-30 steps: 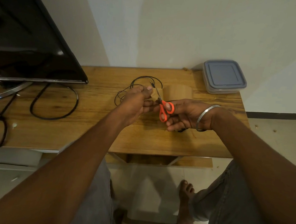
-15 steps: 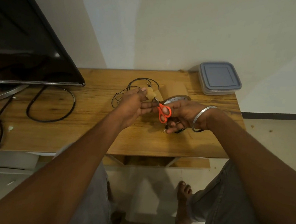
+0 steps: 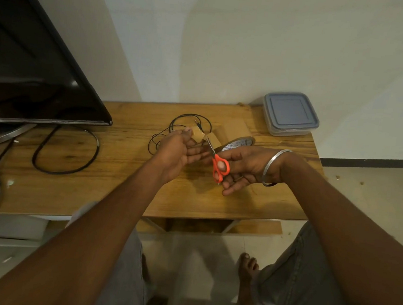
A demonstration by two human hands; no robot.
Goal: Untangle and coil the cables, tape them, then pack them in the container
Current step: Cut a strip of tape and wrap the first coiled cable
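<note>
Brown tape piece — light, sticky, apparently cut — pinched by left hand; right hand grips scissors.

A wooden worktop stands against a plain off-white wall. On the worktop's left part a black flat-screen television sits on a curved metal stand, its dark screen catching a dim reflection. Right of the worktop, a dark skirting strip runs along the wall's foot above a pale tiled floor. Soft, even light falls on the wall.
</note>
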